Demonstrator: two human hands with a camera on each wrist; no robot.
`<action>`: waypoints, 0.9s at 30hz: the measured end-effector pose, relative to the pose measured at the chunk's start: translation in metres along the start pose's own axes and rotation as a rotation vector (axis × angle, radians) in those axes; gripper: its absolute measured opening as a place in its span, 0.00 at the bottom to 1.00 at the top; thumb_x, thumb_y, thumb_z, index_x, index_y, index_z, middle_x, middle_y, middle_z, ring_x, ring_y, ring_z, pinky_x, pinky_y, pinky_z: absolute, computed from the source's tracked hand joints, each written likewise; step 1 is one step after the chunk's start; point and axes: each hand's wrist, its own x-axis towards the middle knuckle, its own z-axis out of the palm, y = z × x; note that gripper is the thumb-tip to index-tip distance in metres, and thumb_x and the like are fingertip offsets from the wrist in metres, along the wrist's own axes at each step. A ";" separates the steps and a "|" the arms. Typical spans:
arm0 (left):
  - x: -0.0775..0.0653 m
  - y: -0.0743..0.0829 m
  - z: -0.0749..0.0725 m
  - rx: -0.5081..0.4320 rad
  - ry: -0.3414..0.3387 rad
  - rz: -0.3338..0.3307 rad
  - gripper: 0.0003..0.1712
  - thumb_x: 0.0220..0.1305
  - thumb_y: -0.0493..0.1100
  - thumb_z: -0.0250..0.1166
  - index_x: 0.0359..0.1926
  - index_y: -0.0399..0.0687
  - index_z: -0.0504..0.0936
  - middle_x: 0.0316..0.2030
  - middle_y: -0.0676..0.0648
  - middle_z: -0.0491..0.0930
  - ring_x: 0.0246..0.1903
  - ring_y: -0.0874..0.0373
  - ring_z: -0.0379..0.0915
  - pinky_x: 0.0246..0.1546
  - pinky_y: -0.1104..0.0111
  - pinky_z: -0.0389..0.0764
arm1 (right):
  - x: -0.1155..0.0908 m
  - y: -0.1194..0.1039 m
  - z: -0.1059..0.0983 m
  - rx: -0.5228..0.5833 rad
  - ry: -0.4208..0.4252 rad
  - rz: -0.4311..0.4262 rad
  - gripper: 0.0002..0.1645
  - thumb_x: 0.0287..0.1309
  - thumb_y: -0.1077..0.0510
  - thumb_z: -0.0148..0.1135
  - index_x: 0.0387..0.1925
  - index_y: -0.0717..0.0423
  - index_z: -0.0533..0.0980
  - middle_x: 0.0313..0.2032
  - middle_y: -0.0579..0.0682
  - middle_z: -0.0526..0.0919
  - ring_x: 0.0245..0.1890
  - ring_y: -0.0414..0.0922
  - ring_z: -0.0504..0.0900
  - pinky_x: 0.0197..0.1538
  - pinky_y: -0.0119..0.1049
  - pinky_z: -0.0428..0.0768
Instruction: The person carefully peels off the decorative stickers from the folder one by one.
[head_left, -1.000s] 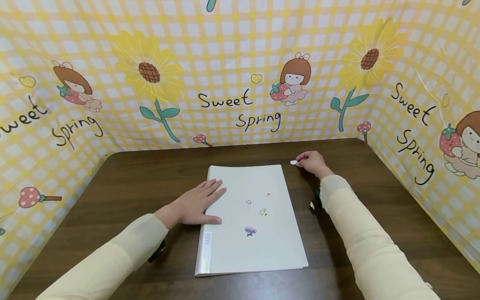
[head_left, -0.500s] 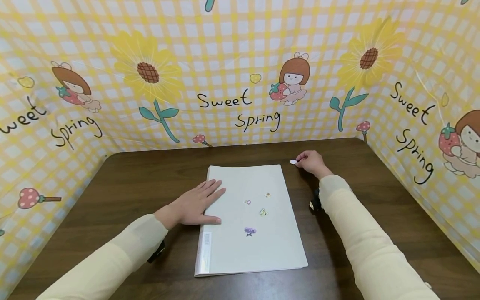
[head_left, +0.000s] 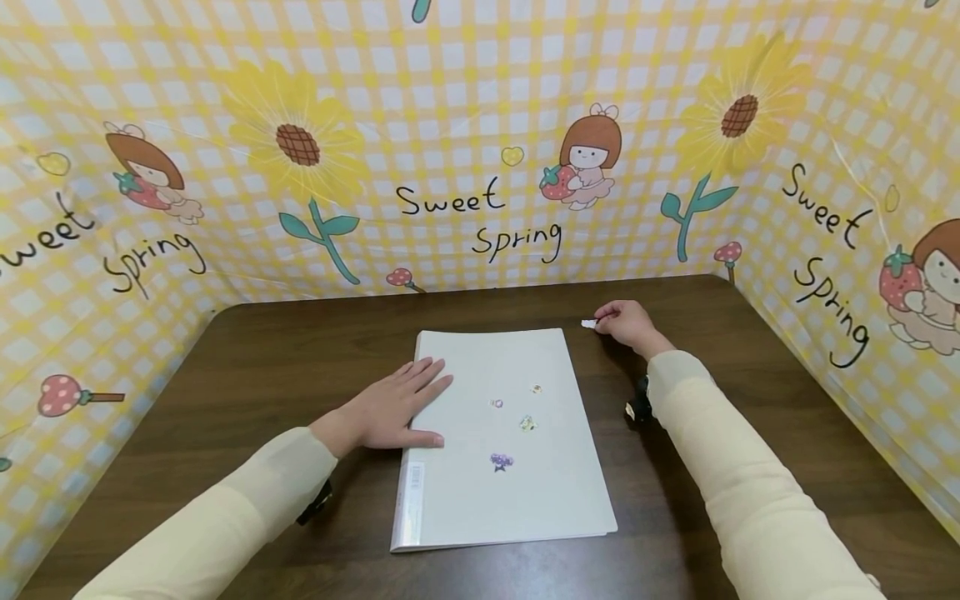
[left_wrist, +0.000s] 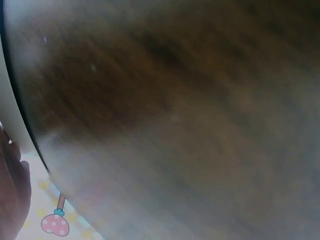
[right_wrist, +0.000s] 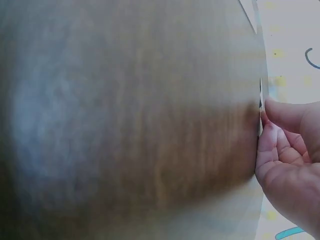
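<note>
A white folder [head_left: 465, 500] lies flat on the table, its spine edge to the left with a barcode label near the bottom. On its cover are several small stickers, among them a purple one [head_left: 501, 461] and a yellow-green one [head_left: 528, 423]. My left hand [head_left: 397, 410] rests on the folder's left edge, palm down and fingers spread. Beyond the folder's top right corner, my right hand [head_left: 626, 323] pinches a small white scrap [head_left: 588, 324] between thumb and fingers, low by the tabletop. The right wrist view shows that scrap only edge-on.
Around the folder is a dark brown wooden table [head_left: 300, 333]. A yellow checked cloth [head_left: 450, 125] with printed flowers and figures hangs along its back and both sides. Black wrist devices [head_left: 637, 404] sit under both forearms.
My right hand and forearm have shifted very slightly to the right, with the white scrap still pinched. The left hand and folder stay in place.
</note>
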 end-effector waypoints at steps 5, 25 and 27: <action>0.000 0.001 0.000 -0.006 -0.006 0.004 0.58 0.60 0.80 0.42 0.77 0.45 0.48 0.75 0.39 0.42 0.74 0.44 0.35 0.70 0.54 0.44 | -0.003 0.000 0.000 0.015 0.001 0.003 0.16 0.63 0.67 0.60 0.51 0.71 0.74 0.41 0.58 0.79 0.37 0.47 0.75 0.40 0.33 0.73; 0.000 0.000 -0.003 0.005 -0.005 0.010 0.58 0.60 0.80 0.43 0.77 0.45 0.47 0.75 0.39 0.42 0.74 0.45 0.35 0.70 0.54 0.43 | -0.035 -0.030 0.024 -0.003 -0.219 -0.113 0.18 0.62 0.65 0.63 0.52 0.70 0.74 0.43 0.59 0.79 0.44 0.50 0.76 0.48 0.44 0.76; 0.000 -0.001 -0.003 0.016 0.002 0.011 0.59 0.59 0.80 0.44 0.77 0.45 0.48 0.75 0.39 0.42 0.74 0.45 0.35 0.70 0.54 0.43 | -0.038 -0.033 0.026 0.005 -0.229 -0.125 0.18 0.62 0.66 0.63 0.52 0.70 0.74 0.43 0.59 0.79 0.43 0.50 0.76 0.48 0.44 0.76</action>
